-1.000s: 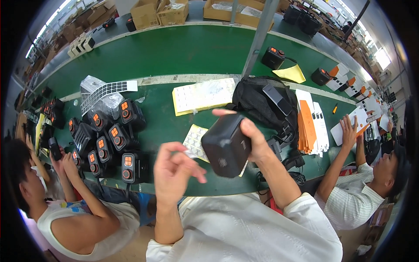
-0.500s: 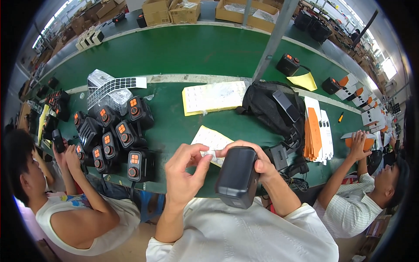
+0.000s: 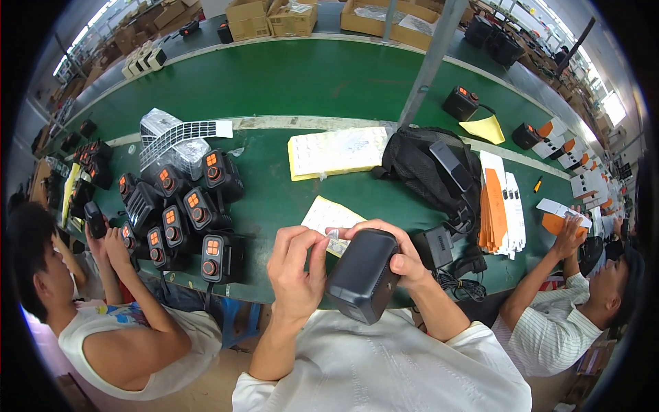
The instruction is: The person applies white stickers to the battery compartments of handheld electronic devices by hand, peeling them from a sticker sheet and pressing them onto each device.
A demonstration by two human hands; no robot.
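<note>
My right hand [image 3: 410, 262] grips a black, box-shaped device [image 3: 362, 275] with rounded edges, tilted above the table's front edge. Just left of it, my left hand [image 3: 296, 264] is closed, thumb and finger pinching a small whitish sticker [image 3: 335, 242]. The sticker's right end lies by my right fingertips at the device's far side; whether they touch it I cannot tell. Behind my hands lies a sheet of labels [image 3: 321, 214] with a yellow edge, partly covered. Farther back is a thicker yellow-edged stack of label sheets [image 3: 336, 152].
Several black devices with orange buttons [image 3: 195, 209] crowd the left side. A black mesh bag [image 3: 419, 161], a dark adapter-like block [image 3: 437, 247] and orange-and-white folded cartons [image 3: 494, 206] are at right. A metal post [image 3: 429, 69] rises behind. Co-workers sit on both sides.
The black device has turned and tilted in my right hand, its lower end shifting left. My left fingers have drawn closer together around the sticker. The right co-worker's carton now shows a raised white flap.
</note>
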